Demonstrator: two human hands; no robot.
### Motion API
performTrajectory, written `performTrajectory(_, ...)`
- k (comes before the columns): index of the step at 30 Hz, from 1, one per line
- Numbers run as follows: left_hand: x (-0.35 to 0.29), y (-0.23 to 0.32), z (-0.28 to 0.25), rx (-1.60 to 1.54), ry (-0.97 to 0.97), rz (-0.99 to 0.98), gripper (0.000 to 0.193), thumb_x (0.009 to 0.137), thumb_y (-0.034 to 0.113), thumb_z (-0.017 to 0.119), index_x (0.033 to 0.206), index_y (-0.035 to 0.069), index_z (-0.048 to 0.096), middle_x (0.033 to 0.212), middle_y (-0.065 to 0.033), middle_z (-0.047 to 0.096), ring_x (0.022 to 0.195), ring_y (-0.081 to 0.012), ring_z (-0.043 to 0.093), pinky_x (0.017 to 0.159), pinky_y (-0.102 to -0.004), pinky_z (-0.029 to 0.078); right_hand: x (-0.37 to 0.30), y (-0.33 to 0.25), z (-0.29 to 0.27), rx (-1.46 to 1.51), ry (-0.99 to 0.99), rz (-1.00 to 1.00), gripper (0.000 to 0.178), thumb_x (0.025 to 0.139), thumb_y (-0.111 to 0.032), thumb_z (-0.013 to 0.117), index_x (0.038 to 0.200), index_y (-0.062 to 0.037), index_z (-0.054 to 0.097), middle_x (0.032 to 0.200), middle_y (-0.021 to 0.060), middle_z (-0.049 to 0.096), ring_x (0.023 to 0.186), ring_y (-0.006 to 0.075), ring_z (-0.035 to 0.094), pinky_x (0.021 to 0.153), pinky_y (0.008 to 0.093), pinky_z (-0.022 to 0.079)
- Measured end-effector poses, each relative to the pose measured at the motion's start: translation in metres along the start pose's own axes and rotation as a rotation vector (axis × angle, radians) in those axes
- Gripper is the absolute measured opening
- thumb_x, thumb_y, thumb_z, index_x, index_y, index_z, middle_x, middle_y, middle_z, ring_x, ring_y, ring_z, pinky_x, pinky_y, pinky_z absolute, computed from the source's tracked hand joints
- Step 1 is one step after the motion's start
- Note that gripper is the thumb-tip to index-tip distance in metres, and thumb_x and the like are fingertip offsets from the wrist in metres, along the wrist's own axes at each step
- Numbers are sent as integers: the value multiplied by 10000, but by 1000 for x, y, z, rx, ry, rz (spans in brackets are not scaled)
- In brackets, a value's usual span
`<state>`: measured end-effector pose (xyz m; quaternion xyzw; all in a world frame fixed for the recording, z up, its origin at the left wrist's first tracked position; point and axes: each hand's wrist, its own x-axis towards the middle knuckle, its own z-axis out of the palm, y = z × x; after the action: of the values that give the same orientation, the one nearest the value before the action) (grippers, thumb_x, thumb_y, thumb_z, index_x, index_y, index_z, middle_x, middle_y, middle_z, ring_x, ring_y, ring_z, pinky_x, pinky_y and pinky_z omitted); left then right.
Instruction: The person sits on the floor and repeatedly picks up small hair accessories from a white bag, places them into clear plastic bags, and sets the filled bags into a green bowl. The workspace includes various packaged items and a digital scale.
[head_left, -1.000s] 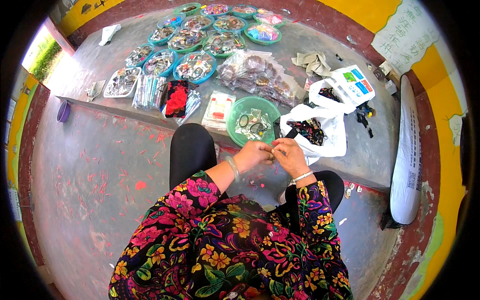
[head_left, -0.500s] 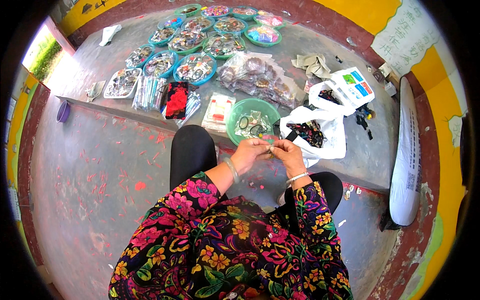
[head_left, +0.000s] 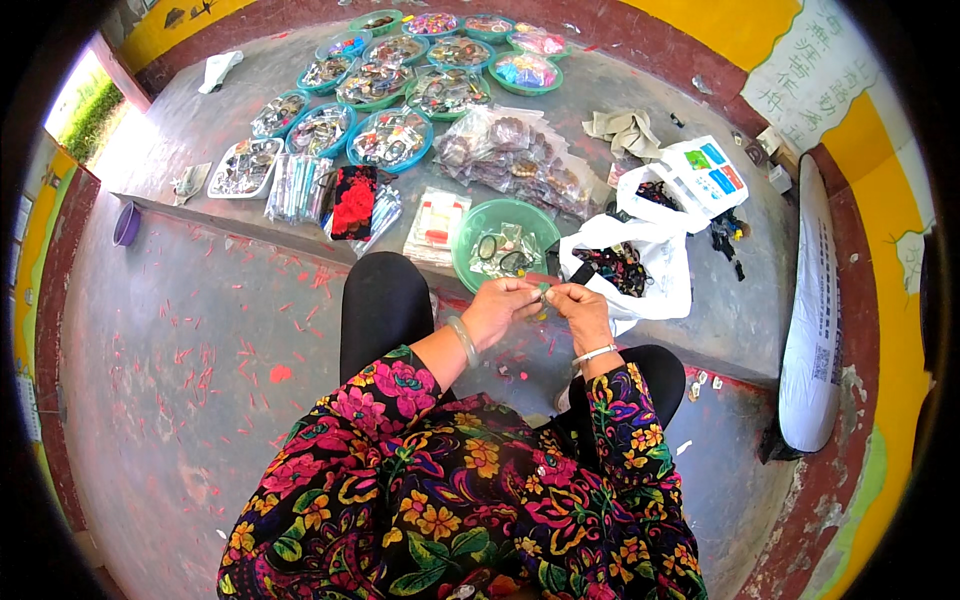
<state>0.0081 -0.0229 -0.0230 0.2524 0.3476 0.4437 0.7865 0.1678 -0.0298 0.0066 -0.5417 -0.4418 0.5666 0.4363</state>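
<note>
My left hand (head_left: 495, 310) and my right hand (head_left: 581, 311) meet fingertip to fingertip over the step's edge, just in front of a green basin (head_left: 462, 255). Both are closed in a pinch on a small greenish piece (head_left: 544, 290), too small for its kind to show. A bit of yellow shows below the fingertips. Inside the basin lie clear packets and dark loops. Close beside my right hand stands an open white bag (head_left: 675, 290) full of dark, multicoloured patterned items (head_left: 622, 268). Left of the basin are flat clear packets with red and white contents (head_left: 436, 225).
Several basins of small packaged goods (head_left: 390, 138) fill the raised platform farther back. A heap of clear bags with brown beads (head_left: 515, 158) lies behind the green basin. A purple basin (head_left: 126, 224) rests at the far left; a long silver-white panel (head_left: 812, 310) leans at the right.
My fingertips have shifted slightly, and more of the greenish piece shows between them. The surrounding basins and bags stay where they were.
</note>
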Motion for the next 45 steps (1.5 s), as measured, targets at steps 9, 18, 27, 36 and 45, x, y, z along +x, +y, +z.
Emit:
performTrajectory(9,-3,6,3,-68,-44,-40,179,838,20,532,992,-68,557,981,-124,593,872,-174,597,785,-250,504,3,13,-1,-39,-21,-39,109,766,-70,638,821,22,650,712,-4,609,628,46,501,574,188,408)
performTrajectory(18,-1,5,0,-126,-33,-43,169,837,10,530,973,-86,554,984,-157,590,866,-200,604,781,-260,510,4,9,-1,-240,20,-64,119,776,-91,634,801,25,641,694,-11,599,614,42,493,552,187,396)
performTrajectory(27,-5,13,2,-164,-84,-96,171,845,18,520,983,-78,549,1021,-145,579,907,-202,592,815,-278,512,3,4,-6,151,-56,61,94,800,-109,615,809,-16,626,705,-5,590,610,54,478,573,192,384)
performTrajectory(36,0,8,-10,-233,-229,-85,199,865,38,495,1010,-87,546,1080,-152,559,983,-227,565,885,-318,483,4,3,-10,243,-22,173,124,831,-154,590,795,-36,608,688,-7,577,585,68,463,557,210,373)
performTrajectory(45,0,7,-8,-120,-180,-74,227,883,59,469,1045,-87,529,1053,-142,567,975,-206,566,888,-293,468,4,-4,-4,-502,301,-533,79,788,-94,586,780,-20,611,685,76,575,651,198,548,586,295,418)
